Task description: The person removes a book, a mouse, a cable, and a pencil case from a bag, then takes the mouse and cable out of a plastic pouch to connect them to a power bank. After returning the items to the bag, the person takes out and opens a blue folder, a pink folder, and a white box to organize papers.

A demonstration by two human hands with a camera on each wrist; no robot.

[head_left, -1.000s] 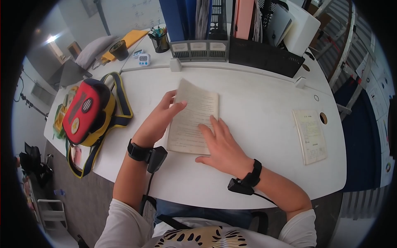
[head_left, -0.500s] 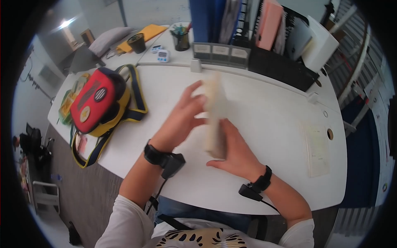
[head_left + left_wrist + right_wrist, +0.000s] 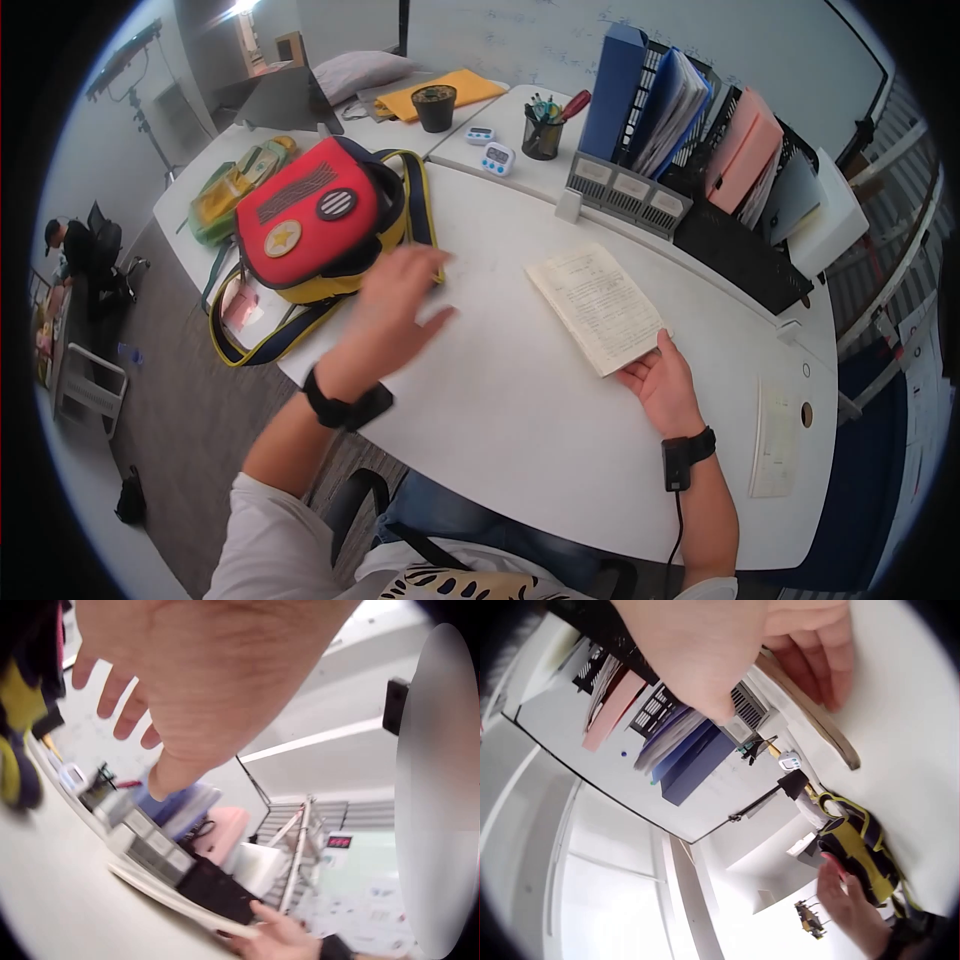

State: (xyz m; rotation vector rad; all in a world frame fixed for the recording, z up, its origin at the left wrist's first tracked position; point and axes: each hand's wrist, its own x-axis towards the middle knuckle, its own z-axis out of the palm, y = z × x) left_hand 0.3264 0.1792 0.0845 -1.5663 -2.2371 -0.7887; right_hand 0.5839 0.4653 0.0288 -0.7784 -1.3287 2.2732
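A thin, worn book with a printed page facing up is held by my right hand at its near right corner. The thumb lies on top and the fingers are curled under the edge; the right wrist view shows the book edge-on with those fingers beneath it. My left hand, blurred, is over the desk beside the red school bag, holding nothing. In the left wrist view the left hand has its fingers extended. The bag lies with its flap up and its dark blue, yellow-edged straps spread out.
Another booklet lies at the right of the white desk. Behind stand file holders, a pen cup, small white timers and a plant pot. A green-yellow pouch is left of the bag.
The book was turned over on its edge and moved to the right in my right hand. My left hand let go of it and moved left to the bag. The head view swung left.
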